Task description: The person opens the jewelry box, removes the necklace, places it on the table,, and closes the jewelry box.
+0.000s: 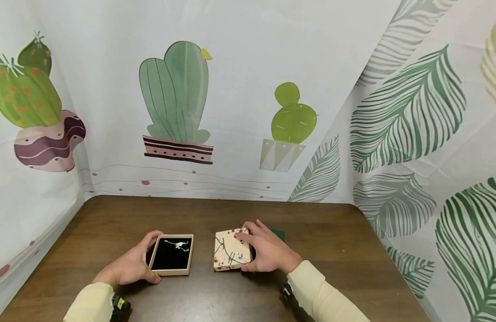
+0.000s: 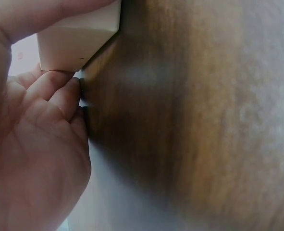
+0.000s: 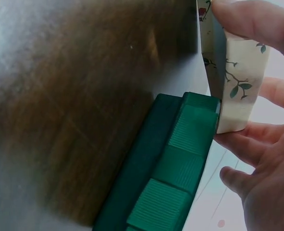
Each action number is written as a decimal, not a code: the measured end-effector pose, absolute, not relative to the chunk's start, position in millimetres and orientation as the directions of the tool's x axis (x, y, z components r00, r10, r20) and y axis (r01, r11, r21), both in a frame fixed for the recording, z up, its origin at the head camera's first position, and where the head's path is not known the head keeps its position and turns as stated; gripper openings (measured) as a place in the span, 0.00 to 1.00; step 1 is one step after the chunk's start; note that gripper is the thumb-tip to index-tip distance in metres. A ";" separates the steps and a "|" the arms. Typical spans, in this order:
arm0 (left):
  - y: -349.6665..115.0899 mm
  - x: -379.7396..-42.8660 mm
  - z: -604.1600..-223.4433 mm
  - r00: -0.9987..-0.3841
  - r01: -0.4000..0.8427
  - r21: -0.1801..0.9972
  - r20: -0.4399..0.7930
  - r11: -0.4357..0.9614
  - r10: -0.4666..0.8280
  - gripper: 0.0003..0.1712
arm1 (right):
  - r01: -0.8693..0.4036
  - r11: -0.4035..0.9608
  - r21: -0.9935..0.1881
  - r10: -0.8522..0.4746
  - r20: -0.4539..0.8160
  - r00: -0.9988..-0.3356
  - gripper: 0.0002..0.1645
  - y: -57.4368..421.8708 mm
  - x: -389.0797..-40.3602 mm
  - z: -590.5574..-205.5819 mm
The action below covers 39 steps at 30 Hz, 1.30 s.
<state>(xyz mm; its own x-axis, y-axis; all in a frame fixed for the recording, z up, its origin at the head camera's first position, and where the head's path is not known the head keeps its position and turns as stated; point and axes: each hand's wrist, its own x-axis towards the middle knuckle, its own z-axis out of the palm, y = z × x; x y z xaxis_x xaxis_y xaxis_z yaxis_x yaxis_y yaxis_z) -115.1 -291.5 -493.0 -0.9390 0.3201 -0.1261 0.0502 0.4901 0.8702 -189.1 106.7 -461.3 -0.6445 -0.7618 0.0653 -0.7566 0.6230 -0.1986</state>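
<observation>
On the left of the table, my left hand [image 1: 129,266] grips a small shallow box [image 1: 171,272], thumb at its near corner and fingers at its far one. Black lining fills this box, and a silver piece of jewellery [image 1: 178,245] lies on the lining toward the far side. In the left wrist view, the box's pale side [image 2: 77,45] shows between thumb and fingers. My right hand [image 1: 272,250] holds a cream lid [image 1: 228,250] patterned with flowers and green stems, by its right side. The lid's side [image 3: 242,86] shows between thumb and fingers in the right wrist view.
A green ribbed case [image 3: 168,163] lies on the brown wooden table [image 1: 203,299] beside the right hand, which hides most of it in the head view. Printed cloth [image 1: 240,67] with cacti and leaves hangs behind and beside the table.
</observation>
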 end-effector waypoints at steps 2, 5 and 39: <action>-291.3 -114.9 -492.8 -0.939 0.050 0.873 -0.125 0.485 0.322 0.67 | -0.755 0.625 -0.198 -0.761 0.061 -0.646 0.46 106.5 -189.6 -461.2; -290.9 -114.7 -492.4 -0.939 0.053 0.874 -0.122 0.483 0.322 0.67 | -0.748 0.632 -0.201 -0.755 0.055 -0.653 0.45 106.4 -189.5 -461.8; -292.3 -113.8 -493.9 -0.941 0.072 0.877 -0.098 0.474 0.324 0.67 | -0.747 0.663 -0.036 -0.746 0.046 -0.664 0.49 107.0 -187.7 -471.2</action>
